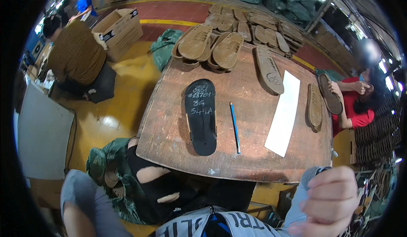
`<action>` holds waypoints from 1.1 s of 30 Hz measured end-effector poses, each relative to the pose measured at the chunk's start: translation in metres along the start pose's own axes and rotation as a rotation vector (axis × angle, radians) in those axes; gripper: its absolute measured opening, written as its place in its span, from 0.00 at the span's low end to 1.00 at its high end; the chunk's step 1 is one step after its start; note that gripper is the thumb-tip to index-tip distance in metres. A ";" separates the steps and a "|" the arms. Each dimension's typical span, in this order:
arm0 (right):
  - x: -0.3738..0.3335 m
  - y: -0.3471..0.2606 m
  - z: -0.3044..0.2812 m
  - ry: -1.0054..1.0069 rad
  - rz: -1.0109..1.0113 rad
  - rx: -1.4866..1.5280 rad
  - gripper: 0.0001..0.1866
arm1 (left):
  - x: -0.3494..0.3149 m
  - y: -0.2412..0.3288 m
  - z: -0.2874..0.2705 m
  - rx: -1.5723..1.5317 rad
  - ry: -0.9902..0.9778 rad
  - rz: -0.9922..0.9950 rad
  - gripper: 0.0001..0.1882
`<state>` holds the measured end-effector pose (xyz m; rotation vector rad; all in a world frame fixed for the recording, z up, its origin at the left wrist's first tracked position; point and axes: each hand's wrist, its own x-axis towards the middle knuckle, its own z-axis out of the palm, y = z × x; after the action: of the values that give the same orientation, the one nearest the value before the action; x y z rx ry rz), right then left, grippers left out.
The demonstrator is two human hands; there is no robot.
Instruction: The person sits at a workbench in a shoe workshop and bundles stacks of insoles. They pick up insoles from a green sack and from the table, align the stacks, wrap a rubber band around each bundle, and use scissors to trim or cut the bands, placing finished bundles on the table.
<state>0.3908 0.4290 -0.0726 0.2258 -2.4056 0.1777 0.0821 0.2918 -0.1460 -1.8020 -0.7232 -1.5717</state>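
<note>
My right hand (333, 194) is raised past the near right corner of the table, closed with its fingers curled; whatever may be inside is hidden. At the lower left, my left arm is bent, and just a piece of bare skin (76, 225) beyond the grey sleeve shows, fingers out of sight. Both are away from the tabletop. A black sandal sole (202, 118) with pale handwriting lies upright in front of me on the wooden table (169, 131). To its right lies a blue pencil (235, 129), then a long white strip of paper (283, 114).
Brown soles (229, 50) are piled along the far edge; single ones (268, 69) (314, 105) lie further right. A person in red (360, 114) holds a brown sole (330, 93) across the table. Green sacks (112, 169), a carton (118, 33) and a seated person (78, 52) are leftward.
</note>
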 end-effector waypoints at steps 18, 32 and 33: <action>-0.096 -0.007 0.230 -0.129 0.725 1.046 0.05 | -0.365 0.108 -0.187 0.847 0.204 -1.985 0.10; -0.098 -0.009 0.232 -0.349 0.697 1.059 0.06 | -0.377 0.009 -0.239 0.784 -1.083 -2.004 0.48; -0.100 -0.007 0.229 -0.323 0.693 1.032 0.06 | -0.377 0.002 -0.237 0.824 -1.169 -1.943 0.47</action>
<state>0.3190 0.3904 -0.3083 -0.1527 -2.3739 1.8063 -0.1201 0.1106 -0.4985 -0.7739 -3.5421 -0.1999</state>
